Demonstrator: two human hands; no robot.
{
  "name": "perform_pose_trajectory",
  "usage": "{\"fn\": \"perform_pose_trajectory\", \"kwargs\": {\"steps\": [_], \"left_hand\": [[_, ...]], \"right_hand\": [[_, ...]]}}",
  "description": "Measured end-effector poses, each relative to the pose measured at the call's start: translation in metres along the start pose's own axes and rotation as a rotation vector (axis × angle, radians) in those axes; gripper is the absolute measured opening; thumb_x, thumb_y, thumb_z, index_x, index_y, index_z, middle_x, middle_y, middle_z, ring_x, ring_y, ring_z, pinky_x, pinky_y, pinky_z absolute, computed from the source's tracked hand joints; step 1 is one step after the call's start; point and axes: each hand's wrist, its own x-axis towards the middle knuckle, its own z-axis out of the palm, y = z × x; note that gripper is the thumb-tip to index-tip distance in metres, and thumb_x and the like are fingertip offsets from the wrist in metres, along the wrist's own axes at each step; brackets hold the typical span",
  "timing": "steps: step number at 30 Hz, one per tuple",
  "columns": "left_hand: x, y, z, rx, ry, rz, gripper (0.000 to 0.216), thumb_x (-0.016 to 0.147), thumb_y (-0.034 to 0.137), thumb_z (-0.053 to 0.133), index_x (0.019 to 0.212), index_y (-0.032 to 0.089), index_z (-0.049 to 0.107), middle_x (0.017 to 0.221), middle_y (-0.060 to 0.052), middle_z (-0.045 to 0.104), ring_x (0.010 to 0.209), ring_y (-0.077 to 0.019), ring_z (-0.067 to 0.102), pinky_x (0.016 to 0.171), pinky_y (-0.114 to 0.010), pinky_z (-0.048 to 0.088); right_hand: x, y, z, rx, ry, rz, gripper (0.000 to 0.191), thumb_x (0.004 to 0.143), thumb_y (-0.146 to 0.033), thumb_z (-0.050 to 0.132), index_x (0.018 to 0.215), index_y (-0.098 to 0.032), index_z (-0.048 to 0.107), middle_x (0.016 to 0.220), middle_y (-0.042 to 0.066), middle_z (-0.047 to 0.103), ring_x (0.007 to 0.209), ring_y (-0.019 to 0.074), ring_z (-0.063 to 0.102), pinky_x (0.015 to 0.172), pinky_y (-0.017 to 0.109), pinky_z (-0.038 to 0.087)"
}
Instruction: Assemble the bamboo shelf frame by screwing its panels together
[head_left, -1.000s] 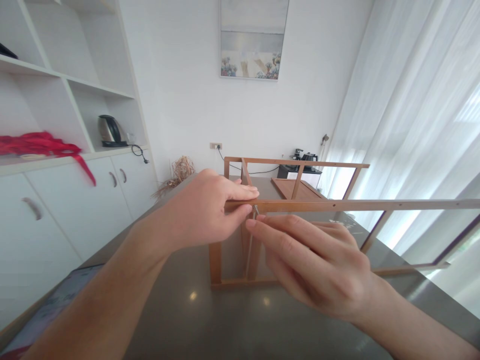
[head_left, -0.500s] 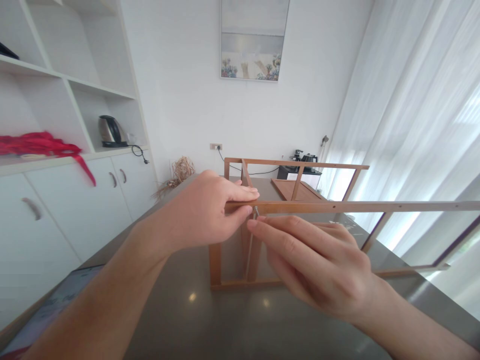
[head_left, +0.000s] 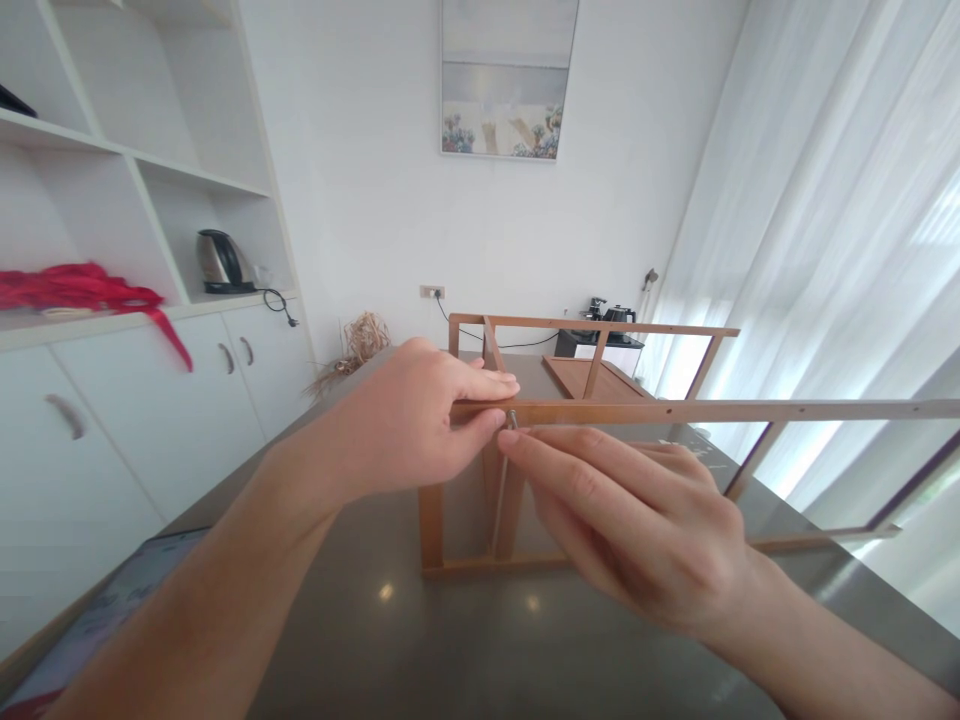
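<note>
The little screw [head_left: 512,420] sits under the wood bar [head_left: 675,411], between the two hands. The right hand [head_left: 637,520] has crept up a bit, so its fingertips now pinch the screw instead of waiting just below, while the left hand [head_left: 409,420] is closed around the bar's end, thumb under and fingers on top, above the worktop [head_left: 390,640]. Fingers hide most of the screw, and the thin grey rod [head_left: 499,500] under it is hard to make out.
</note>
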Motion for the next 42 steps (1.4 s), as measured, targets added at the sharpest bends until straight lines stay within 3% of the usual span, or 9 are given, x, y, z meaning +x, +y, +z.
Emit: {"fn": "perform_pose_trajectory", "kwargs": {"steps": [7,15,26,35,42], "left_hand": [[0.0006,0.0013,-0.0009,0.034,0.009,-0.006,0.027,0.099,0.026,0.048,0.108,0.017,0.071,0.115,0.004,0.076,0.112,-0.0269,0.071,0.105,-0.049,0.054],[-0.0003,0.0005,-0.0008,0.028,0.001,0.007,0.031,0.100,0.027,0.045,0.118,0.017,0.069,0.124,0.003,0.073,0.119,-0.0290,0.067,0.106,-0.052,0.052],[0.0001,0.0013,-0.0017,0.008,-0.009,-0.009,0.031,0.101,0.027,0.045,0.118,0.017,0.069,0.122,0.003,0.074,0.119,-0.0290,0.067,0.107,-0.051,0.051],[0.0016,0.0036,-0.0026,0.039,0.004,-0.009,0.026,0.097,0.021,0.048,0.106,0.016,0.072,0.114,0.004,0.077,0.112,-0.0268,0.071,0.102,-0.049,0.054],[0.0029,0.0067,-0.0036,0.034,0.011,-0.028,0.025,0.096,0.026,0.050,0.096,0.014,0.073,0.106,0.000,0.078,0.108,-0.0257,0.072,0.098,-0.043,0.056]], "right_hand": [[-0.0008,0.0002,0.0008,0.005,0.011,0.001,0.039,0.084,0.002,0.063,0.121,-0.011,0.066,0.105,0.004,0.075,0.090,0.0120,0.071,0.067,0.021,0.057],[-0.0004,-0.0004,0.0008,-0.012,0.010,0.010,0.037,0.086,0.000,0.060,0.120,-0.014,0.066,0.104,0.003,0.075,0.089,0.0120,0.072,0.067,0.020,0.057],[0.0003,0.0007,0.0009,0.001,0.009,-0.003,0.037,0.085,0.001,0.063,0.120,-0.010,0.065,0.103,0.004,0.075,0.087,0.0114,0.072,0.067,0.021,0.056],[-0.0001,0.0006,0.0005,0.022,0.008,-0.009,0.037,0.084,0.002,0.066,0.120,-0.009,0.067,0.104,0.004,0.075,0.089,0.0111,0.071,0.070,0.022,0.055],[0.0004,0.0010,0.0015,0.035,0.004,-0.010,0.038,0.084,0.002,0.066,0.120,-0.007,0.067,0.105,0.005,0.075,0.091,0.0108,0.070,0.069,0.023,0.054]]}}
